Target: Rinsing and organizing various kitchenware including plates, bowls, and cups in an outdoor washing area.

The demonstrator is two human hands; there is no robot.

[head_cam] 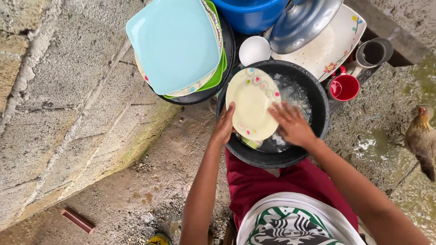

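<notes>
The left hand gripped the edge of a cream plate, tilted over a black basin of soapy water, while the right hand lay open-palmed against its lower face, apparently scrubbing. Turning the plate looked the likely next need. A stack of plates sat just left, a red cup right, a hen nearby.

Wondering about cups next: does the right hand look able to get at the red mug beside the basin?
Probably yes. The right hand rests on the cream plate over the black basin; the red mug stands just beyond the rim, uncovered.
</notes>
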